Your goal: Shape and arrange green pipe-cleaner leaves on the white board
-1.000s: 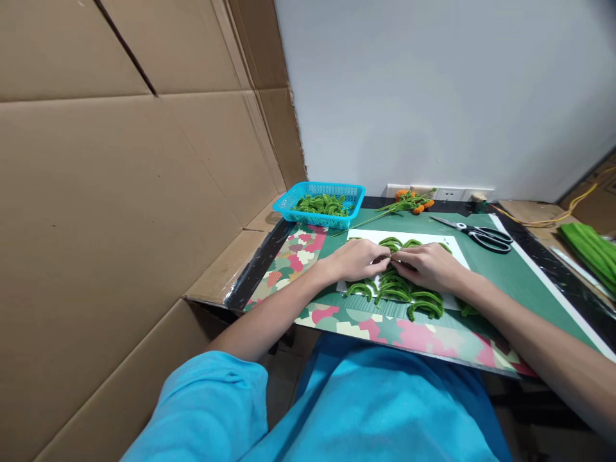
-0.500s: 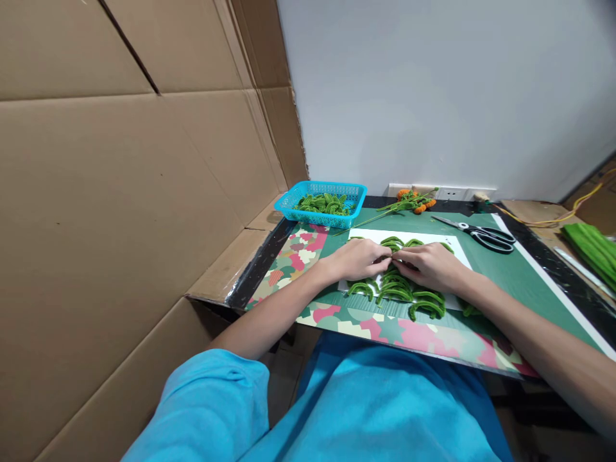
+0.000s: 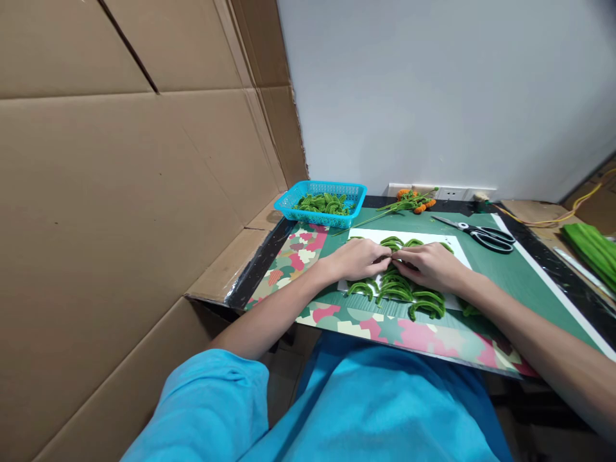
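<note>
My left hand point(image 3: 357, 258) and my right hand point(image 3: 430, 264) meet fingertip to fingertip over a white sheet point(image 3: 457, 252) on the green mat point(image 3: 505, 276). Both hands are closed in a pinch on a small green piece that the fingers mostly hide. Several bent green fuzzy pieces point(image 3: 409, 295) lie on the sheet under and in front of my hands, with more point(image 3: 392, 242) just behind them.
A blue basket point(image 3: 353, 193) of green pieces stands at the back left. Green stems with orange blooms point(image 3: 409, 200) lie by the wall, scissors point(image 3: 486, 235) at the back right, a green bundle point(image 3: 594, 247) at the far right. Cardboard panels point(image 3: 120, 192) wall the left side.
Nothing has visibly changed apart from a slight shift of the camera; both hands stay pinched together at the same spot.
</note>
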Demonstrator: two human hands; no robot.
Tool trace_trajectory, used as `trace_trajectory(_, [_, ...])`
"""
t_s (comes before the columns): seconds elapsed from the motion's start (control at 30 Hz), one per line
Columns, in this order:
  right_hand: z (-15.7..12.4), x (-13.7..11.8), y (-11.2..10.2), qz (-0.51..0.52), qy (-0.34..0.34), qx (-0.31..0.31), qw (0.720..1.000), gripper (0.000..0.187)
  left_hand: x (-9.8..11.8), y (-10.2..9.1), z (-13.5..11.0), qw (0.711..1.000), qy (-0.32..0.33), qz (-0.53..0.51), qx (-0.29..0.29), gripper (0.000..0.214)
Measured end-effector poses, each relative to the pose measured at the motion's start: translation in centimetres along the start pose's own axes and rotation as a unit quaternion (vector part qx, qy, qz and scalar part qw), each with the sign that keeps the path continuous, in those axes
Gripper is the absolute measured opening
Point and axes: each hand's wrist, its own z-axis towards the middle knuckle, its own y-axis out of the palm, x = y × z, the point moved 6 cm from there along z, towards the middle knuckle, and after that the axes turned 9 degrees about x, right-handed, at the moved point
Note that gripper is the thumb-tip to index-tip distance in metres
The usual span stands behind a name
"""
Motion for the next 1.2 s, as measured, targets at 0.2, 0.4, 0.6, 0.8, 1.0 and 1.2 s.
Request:
trace_trajectory(0.2, [0.04, 0.01, 0.02, -0.004, 0.001, -0.003, 1.000, 0.035, 0.04, 0.00, 0.04, 1.000, 0.004, 0.007, 0.000, 0.025])
trace_trajectory(0.4, [0.07, 0.03, -0.01, -0.002, 0.007, -0.009, 1.000, 0.033, 0.05, 0.03, 0.05, 1.000, -0.002, 0.018, -0.010, 0.026])
trace_trajectory(0.6, [0.05, 0.15, 0.19, 0.000, 0.011, -0.018, 1.000, 0.034, 0.03, 0.08, 0.03, 1.000, -0.001, 0.015, -0.011, 0.026])
trace_trajectory(0.8, [0.10, 0.20, 0.25, -0.002, 0.012, -0.021, 1.000, 0.034, 0.05, 0.06, 0.03, 1.000, 0.003, 0.010, -0.006, 0.026])
trace_trajectory(1.0, [0.11, 0.08, 0.10, 0.002, 0.010, -0.018, 1.000, 0.035, -0.02, 0.12, 0.04, 1.000, 0.001, 0.003, -0.006, 0.026])
trace_trajectory(1.2, [0.11, 0.13, 0.12, -0.001, 0.011, -0.018, 1.000, 0.035, 0.00, 0.15, 0.07, 1.000, 0.003, 0.012, -0.009, 0.026])
